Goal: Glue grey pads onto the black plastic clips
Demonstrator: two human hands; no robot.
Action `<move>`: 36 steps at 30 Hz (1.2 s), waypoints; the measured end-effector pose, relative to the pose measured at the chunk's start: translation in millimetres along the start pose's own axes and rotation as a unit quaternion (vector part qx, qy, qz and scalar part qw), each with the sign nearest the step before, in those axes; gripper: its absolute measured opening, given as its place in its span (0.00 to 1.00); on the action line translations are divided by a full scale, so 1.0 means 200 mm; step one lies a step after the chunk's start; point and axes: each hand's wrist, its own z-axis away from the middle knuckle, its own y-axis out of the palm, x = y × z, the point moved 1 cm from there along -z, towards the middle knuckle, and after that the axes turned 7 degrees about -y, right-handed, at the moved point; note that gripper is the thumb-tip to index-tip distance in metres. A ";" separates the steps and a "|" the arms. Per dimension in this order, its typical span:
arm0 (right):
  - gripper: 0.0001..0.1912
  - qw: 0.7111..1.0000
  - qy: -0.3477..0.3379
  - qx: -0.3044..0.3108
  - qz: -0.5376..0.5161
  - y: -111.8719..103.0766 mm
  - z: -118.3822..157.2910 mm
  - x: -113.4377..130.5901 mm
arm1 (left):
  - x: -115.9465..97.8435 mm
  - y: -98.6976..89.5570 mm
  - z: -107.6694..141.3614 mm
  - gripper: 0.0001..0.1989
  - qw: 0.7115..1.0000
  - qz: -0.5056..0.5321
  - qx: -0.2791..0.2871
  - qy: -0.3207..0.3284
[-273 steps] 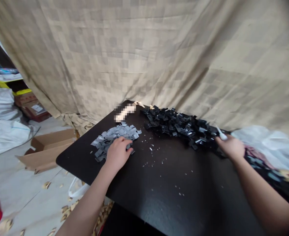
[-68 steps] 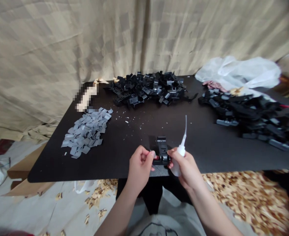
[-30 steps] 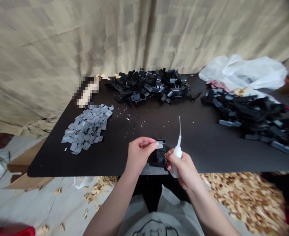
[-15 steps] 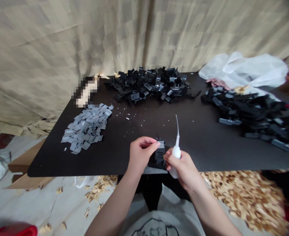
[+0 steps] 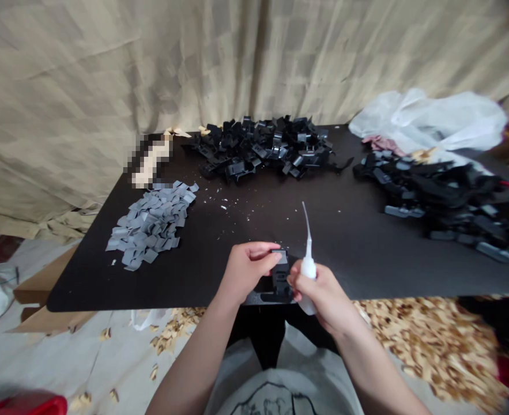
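My left hand [image 5: 252,268] pinches the far end of a black plastic part [image 5: 282,281] at the table's front edge, the thumb lying on a small grey pad [image 5: 282,257] there. In my right hand [image 5: 319,288] is a white squeeze bottle [image 5: 308,268], its long thin nozzle pointing up and away from me. The fingers of this hand also come close to the right side of the black part; whether they touch it I cannot tell. A heap of loose grey pads [image 5: 153,225] lies on the left of the table.
Black plastic parts [image 5: 263,150] are piled along the back of the dark table [image 5: 340,230]. More black parts with grey pads [image 5: 444,202] lie at the right, below a white plastic bag [image 5: 431,121]. Tan scraps [image 5: 436,346] cover the floor; a cardboard box [image 5: 51,288] stands left.
The bottle's nozzle has swung slightly left. The black part has turned a little between my hands, and my left thumb still presses at the grey pad.
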 end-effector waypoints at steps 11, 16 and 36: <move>0.06 0.997 0.025 0.063 -0.026 0.01 0.01 0.00 | 0.00 -0.02 0.00 0.05 0.999 -0.020 0.025 0.019; 0.05 0.997 0.024 0.066 -0.021 0.00 0.01 0.00 | -0.01 -0.03 0.00 0.05 0.998 -0.031 0.037 0.034; 0.09 0.995 0.025 0.003 0.101 -0.03 0.02 0.02 | 0.01 0.03 -0.03 0.08 0.994 -0.033 -0.073 0.071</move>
